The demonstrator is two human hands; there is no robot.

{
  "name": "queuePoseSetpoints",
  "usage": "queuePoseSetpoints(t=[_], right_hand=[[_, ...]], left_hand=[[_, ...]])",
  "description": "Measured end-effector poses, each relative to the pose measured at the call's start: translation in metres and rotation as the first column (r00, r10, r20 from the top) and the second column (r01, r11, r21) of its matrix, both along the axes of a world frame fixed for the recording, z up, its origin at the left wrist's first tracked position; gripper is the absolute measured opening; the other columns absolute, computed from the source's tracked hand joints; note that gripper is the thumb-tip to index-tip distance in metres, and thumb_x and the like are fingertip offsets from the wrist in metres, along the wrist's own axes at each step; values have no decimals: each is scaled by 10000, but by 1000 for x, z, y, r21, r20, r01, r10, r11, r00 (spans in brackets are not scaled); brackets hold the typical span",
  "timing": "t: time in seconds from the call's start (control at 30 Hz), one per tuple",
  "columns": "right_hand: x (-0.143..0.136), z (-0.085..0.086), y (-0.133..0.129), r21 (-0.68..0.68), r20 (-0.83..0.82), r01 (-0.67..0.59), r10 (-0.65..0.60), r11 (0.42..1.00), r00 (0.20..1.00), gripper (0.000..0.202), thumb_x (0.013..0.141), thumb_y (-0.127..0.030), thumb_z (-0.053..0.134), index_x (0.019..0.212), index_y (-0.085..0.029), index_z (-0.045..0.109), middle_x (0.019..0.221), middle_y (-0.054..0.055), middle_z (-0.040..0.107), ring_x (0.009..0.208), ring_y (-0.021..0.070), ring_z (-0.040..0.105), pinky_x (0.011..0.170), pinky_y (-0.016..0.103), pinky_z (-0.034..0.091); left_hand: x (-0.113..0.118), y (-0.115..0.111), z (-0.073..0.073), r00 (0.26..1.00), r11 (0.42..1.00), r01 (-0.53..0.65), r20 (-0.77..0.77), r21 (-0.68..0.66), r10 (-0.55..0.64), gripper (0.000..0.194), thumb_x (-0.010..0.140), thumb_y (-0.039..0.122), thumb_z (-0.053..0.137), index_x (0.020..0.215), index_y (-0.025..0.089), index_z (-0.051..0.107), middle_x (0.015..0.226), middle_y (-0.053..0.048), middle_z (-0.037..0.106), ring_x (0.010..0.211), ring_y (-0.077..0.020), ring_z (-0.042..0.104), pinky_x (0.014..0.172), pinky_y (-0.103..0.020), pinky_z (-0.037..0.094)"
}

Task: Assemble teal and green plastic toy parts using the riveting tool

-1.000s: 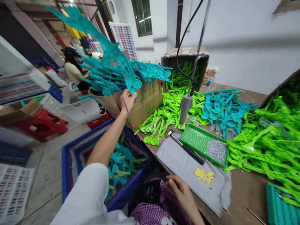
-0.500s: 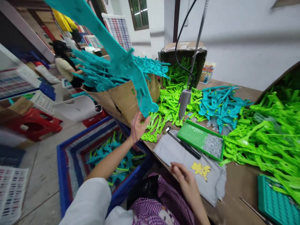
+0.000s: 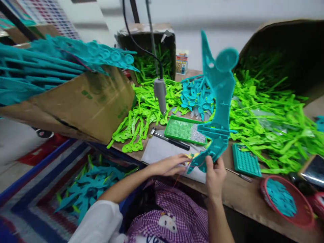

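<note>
My right hand (image 3: 215, 173) grips the lower end of a long teal plastic part (image 3: 222, 98), held upright above the bench. The part has a round disc and a pointed tip at its top. Beside its lower end is my left hand (image 3: 170, 165), palm down with fingers stretched towards the part; its fingertips are partly hidden. A thin reddish band (image 3: 198, 166) runs across the part's lower end, and a strand hangs below my left hand. Under the hands lies a grey cloth (image 3: 157, 148) with a hammer (image 3: 172, 139) on it.
A green tray (image 3: 177, 130) of small metal pieces sits behind the hammer. A grey electric screwdriver (image 3: 160, 94) hangs above. Lime-green parts (image 3: 265, 125) heap at right. A cardboard box (image 3: 101, 104) of teal parts stands left, above a lined crate (image 3: 37, 189). A red bowl (image 3: 301, 209) sits right.
The teal part has gone from my left hand at the box to my right hand over the bench. My left hand has come down beside its lower end. The view has turned right.
</note>
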State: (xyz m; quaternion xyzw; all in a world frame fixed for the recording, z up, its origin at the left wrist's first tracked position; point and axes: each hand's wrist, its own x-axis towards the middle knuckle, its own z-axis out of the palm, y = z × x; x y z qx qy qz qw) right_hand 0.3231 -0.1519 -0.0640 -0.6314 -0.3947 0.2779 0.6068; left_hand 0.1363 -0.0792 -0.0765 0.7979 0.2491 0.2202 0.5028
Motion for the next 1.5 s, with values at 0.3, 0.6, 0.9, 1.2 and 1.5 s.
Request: queuePoseSetpoints(t=[0.3,0.6,0.9,1.2,1.5], right_hand=[[51,-38,50,-41,-48,22,-24,999,999,490,799,-564,568,1008,-125,623,884,53,663,750,170,569,712,288,466],[125,-63,14,-132,679,260,-104,957,727,518,935,-483,372,1308,-150,507,1303,164,556,1222,265,480,1031,450,348],[144,-75,-11,-226,916,407,50,885,399,421,967,-351,362,1273,-137,555,1266,140,602,1132,294,523,926,427,379],[123,-38,77,-307,823,198,155,931,546,285,970,-275,374,1037,-183,636,1055,99,646,948,198,597,813,293,419],[131,-57,119,-471,807,280,281,837,519,182,935,-268,461,1010,-168,593,1025,118,663,931,222,617,744,290,390]], left_hand=[[83,33,-16,995,992,-66,72,-108,74,1078,554,375,852,1465,198,304,1423,-178,430,1174,-313,541,989,-430,444],[117,42,-59,990,985,-134,32,-111,138,687,712,275,696,1339,212,422,1126,-55,657,993,-245,624,898,-379,500],[116,43,-67,985,968,-161,29,-194,170,697,719,302,699,1346,228,404,1106,-53,672,961,-238,659,850,-369,536],[116,43,-68,970,956,-222,58,-190,236,638,721,315,708,1292,233,434,1122,-63,657,952,-232,659,849,-356,535],[119,40,-70,962,962,-270,34,-36,271,622,738,220,667,1305,173,416,1186,-101,620,1047,-243,613,928,-374,474]])
